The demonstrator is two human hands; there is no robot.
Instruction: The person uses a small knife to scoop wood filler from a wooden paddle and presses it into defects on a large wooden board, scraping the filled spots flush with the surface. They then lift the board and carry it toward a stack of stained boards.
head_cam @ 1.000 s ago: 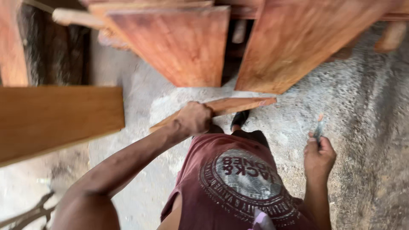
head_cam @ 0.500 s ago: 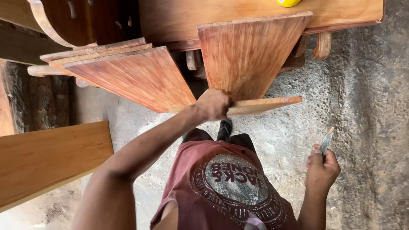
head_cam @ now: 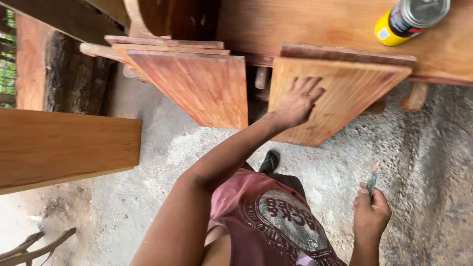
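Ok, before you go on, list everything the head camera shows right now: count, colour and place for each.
leaning board: one, light orange-brown wood, propped against the furniture piece at centre right, left hand flat on it
second board: one, reddish wood, leaning just left of it, with thinner boards stacked behind
large plank: one, orange-brown, at the left edge
furniture piece: one, brown wood, across the top
spray can: one, yellow and black with a metal end, lying on the furniture piece at top right
concrete floor: grey, rough, underneath
sandal: one, black, below the boards
shirt: one, dark red with a round print, bottom centre
left hand: pressed open on the leaning board
right hand: lower right, gripping a thin tool, kind unclear
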